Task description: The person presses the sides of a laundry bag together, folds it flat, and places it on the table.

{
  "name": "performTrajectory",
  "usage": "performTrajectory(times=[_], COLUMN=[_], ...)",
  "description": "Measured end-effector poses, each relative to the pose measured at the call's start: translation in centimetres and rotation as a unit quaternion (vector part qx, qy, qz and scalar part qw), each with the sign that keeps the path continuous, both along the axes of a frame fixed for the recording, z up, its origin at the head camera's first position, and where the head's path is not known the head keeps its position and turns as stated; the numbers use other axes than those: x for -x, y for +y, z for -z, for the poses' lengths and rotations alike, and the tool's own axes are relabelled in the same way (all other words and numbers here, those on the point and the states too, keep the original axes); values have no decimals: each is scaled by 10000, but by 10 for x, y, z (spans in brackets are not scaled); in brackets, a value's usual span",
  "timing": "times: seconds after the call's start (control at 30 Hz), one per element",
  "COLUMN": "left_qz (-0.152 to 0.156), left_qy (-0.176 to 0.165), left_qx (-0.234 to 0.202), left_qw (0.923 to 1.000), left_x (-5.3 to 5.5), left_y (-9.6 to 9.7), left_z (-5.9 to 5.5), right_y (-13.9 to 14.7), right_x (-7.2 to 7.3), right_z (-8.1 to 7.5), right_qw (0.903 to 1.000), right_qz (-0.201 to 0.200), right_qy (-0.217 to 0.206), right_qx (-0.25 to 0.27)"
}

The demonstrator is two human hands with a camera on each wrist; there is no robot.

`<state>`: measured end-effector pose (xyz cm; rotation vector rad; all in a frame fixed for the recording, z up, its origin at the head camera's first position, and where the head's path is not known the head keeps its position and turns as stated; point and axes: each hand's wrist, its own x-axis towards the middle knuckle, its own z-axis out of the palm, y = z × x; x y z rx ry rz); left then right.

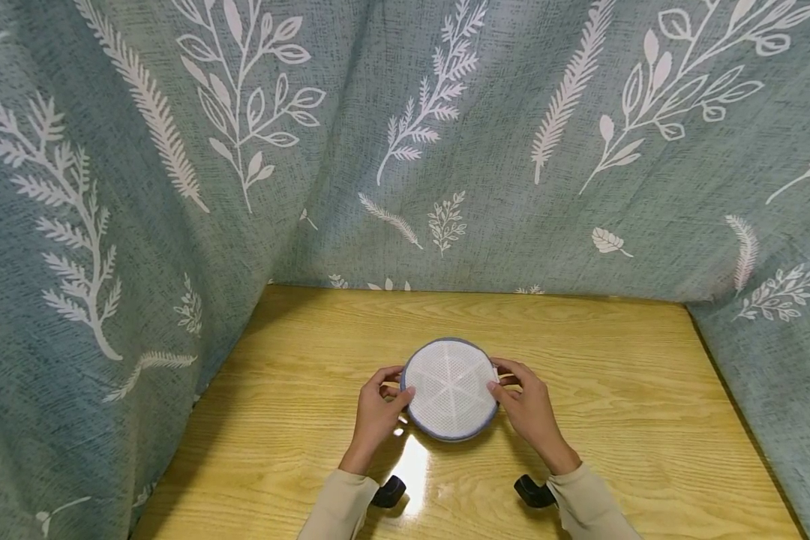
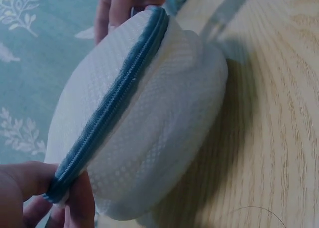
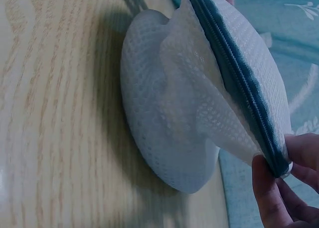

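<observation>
A round white mesh laundry bag [image 1: 449, 390] faces up in the head view, with pale seams crossing its lid and a blue rim. Along that rim runs a blue zipper [image 2: 107, 106], which looks closed on the stretch seen in the left wrist view. My left hand [image 1: 379, 409] pinches the rim at the left side, thumb on top. Opposite it, my right hand [image 1: 528, 409] pinches the right edge the same way. Below the zipper, the soft mesh body [image 3: 167, 113] sags and folds towards the table. The bag's underside is hidden in the head view.
A wooden table [image 1: 297, 352] lies under the bag, glossy near the left forearm. Blue-green leaf-patterned curtains [image 1: 499, 210] hang behind and on both sides. Black devices [image 1: 389, 492] sit at both wrists.
</observation>
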<state>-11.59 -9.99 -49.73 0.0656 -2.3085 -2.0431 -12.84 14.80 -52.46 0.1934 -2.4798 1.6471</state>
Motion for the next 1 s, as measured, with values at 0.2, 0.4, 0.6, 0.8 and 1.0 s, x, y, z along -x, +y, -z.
performTrajectory(times=[0.2, 0.4, 0.6, 0.8, 1.0], left_qz=[-13, 1, -162, -148, -141], left_qy=[-205, -323, -303, -205, -220], left_qx=[70, 211, 691, 910, 895], left_qw=[9998, 9993, 9970, 9955, 9956], left_x=[1, 2, 13, 14, 15], left_y=[0, 0, -3, -4, -4], left_z=[4, 9, 48, 50, 54], right_y=[-3, -5, -7, -8, -8], right_x=[2, 4, 4, 6, 7], right_z=[3, 8, 14, 18, 19], right_qw=[9998, 9996, 9986, 9980, 9979], right_qz=[40, 33, 14, -27, -71], right_qy=[-196, -187, -244, -405, -362], right_qx=[-66, -220, -464, -488, -530])
